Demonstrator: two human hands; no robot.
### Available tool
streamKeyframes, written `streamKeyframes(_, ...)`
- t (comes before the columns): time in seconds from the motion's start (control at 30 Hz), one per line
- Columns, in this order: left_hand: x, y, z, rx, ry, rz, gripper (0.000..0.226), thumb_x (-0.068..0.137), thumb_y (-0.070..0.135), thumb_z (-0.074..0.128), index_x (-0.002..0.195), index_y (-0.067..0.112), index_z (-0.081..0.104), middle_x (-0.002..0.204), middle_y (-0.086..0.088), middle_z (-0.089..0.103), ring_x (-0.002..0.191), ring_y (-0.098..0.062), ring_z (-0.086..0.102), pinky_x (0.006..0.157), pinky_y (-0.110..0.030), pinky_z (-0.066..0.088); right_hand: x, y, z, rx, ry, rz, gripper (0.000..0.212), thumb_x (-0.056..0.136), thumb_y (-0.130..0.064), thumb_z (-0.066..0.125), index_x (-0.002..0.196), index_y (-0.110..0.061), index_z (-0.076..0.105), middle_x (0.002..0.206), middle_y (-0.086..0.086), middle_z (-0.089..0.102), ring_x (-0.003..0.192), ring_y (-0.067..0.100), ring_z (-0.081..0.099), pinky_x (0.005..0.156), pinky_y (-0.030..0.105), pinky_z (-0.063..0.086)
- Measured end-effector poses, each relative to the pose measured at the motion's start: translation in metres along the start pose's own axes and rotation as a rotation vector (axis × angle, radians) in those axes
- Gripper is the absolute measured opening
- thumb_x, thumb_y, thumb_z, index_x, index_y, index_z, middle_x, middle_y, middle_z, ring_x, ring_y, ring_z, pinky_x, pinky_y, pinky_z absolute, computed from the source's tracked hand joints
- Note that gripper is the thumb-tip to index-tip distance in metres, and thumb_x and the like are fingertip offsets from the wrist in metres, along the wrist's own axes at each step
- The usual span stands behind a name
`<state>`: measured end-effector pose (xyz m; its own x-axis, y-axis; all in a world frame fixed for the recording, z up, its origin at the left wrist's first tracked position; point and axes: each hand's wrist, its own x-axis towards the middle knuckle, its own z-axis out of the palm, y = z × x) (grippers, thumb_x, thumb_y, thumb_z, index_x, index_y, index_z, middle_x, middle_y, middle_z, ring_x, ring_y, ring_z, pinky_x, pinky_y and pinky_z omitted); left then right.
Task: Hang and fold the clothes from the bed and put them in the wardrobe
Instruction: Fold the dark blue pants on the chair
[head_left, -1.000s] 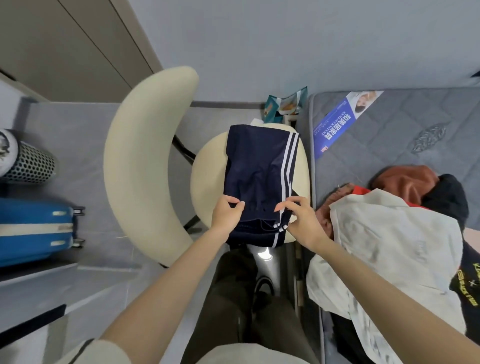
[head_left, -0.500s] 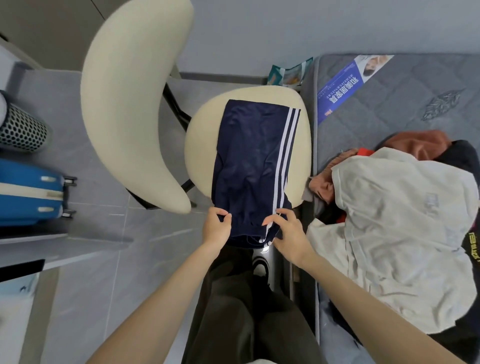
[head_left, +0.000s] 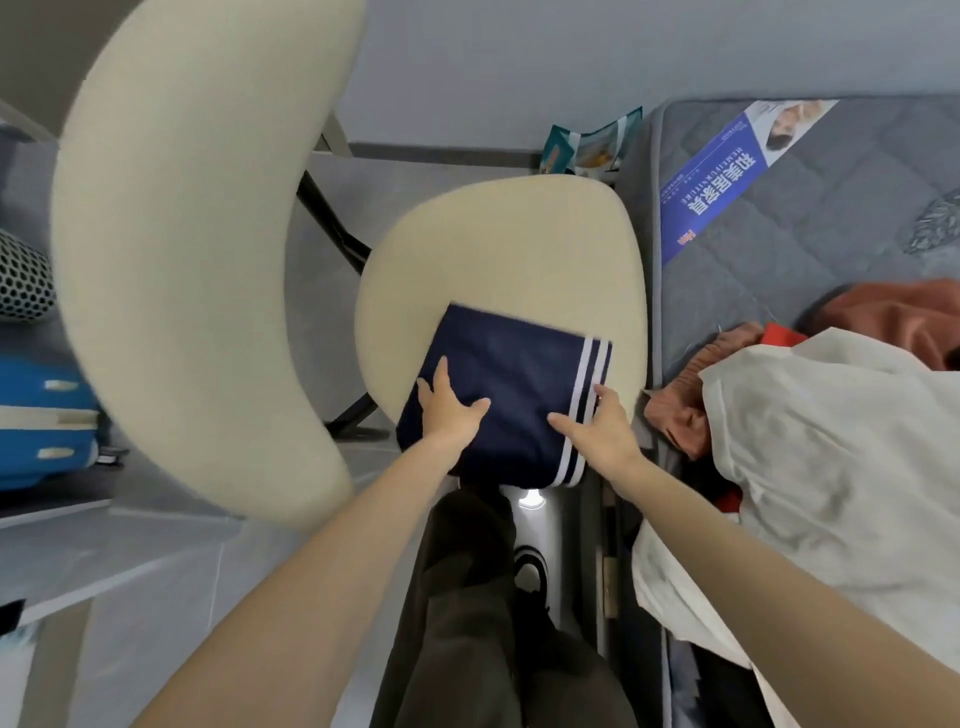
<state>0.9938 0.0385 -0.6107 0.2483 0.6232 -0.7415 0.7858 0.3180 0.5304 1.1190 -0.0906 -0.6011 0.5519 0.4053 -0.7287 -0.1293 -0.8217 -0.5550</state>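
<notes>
Presently, item one: navy garment (head_left: 511, 382) with white side stripes, folded to a near-square. It lies on the near edge of the cream chair seat (head_left: 509, 244), its lower fold overhanging that edge.

Left hand (head_left: 449, 410): flat on the cloth's left part, fingers straight and spread, thumb out.

Right hand (head_left: 605, 434): on the striped side, thumb stretched across the navy, fingers straight along the stripes. Neither hand pinches anything.

Step in hand, as judged: pressing the fold flat. To do it well:
- sweep both palms outward from the middle;
- square the striped edge with the layer beneath;
- draw the bundle further onto the seat so the overhang cannot slip off.

Surface: padded seat, smooth.

Room:
- curved chair back (head_left: 197, 234), left of the seat;
- grey mattress (head_left: 810, 218), just beside the seat's right side, carrying a white garment (head_left: 841, 467) and rust-coloured clothes (head_left: 904, 317), not yet folded;
- blue suitcase (head_left: 36, 415), far left of the seat;
- grey tiled floor (head_left: 156, 597) beneath.

Wardrobe not in view.
</notes>
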Motion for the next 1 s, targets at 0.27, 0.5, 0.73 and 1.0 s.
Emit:
streamKeyframes(0.27,0.051,-0.020,0.032,0.442,0.339,0.166,0.065,0.090,0.015,0.065,0.146,0.028,0.034,0.154,0.009,0.026,0.112,-0.017,0.057,0.084,-0.024,0.039,0.055,0.023,0.040,-0.195,0.407,0.015,0.075,0.077,-0.017,0.079,0.136,-0.004,0.036,0.133,0.015,0.041,0.120,0.029,0.045,0.099,0.035,0.038)
streamKeyframes(0.5,0.052,-0.006,0.018,0.552,0.369,0.087,0.067,0.078,0.035,0.078,0.133,0.020,0.042,0.136,0.001,0.041,0.093,-0.028,0.064,0.067,-0.032,0.039,0.057,0.013,0.041,0.000,0.452,0.161,0.060,0.077,-0.014,0.079,0.126,-0.005,0.046,0.124,0.012,0.056,0.113,0.028,0.055,0.093,0.033,0.043)
streamKeyframes(0.73,0.057,-0.010,0.020,0.744,0.239,0.136,0.030,0.094,0.036,0.058,0.115,0.014,0.055,0.117,-0.004,0.059,0.111,-0.025,0.047,0.088,-0.033,0.035,0.042,0.023,0.024,0.010,0.169,0.034,0.032,0.092,-0.021,0.063,0.121,-0.008,0.058,0.115,0.008,0.065,0.106,0.025,0.059,0.089,0.033,0.046)
streamKeyframes(1.0,0.010,0.055,-0.021,0.319,0.180,0.233,0.026,0.097,0.036,0.050,0.114,0.016,0.055,0.110,-0.002,0.063,0.108,-0.026,0.053,0.085,-0.030,0.030,0.001,-0.047,-0.048,0.059,0.195,-0.257,0.012,0.093,-0.024,0.061,0.099,-0.026,0.051,0.084,-0.021,0.055,0.077,-0.003,0.052,0.070,0.011,0.037)
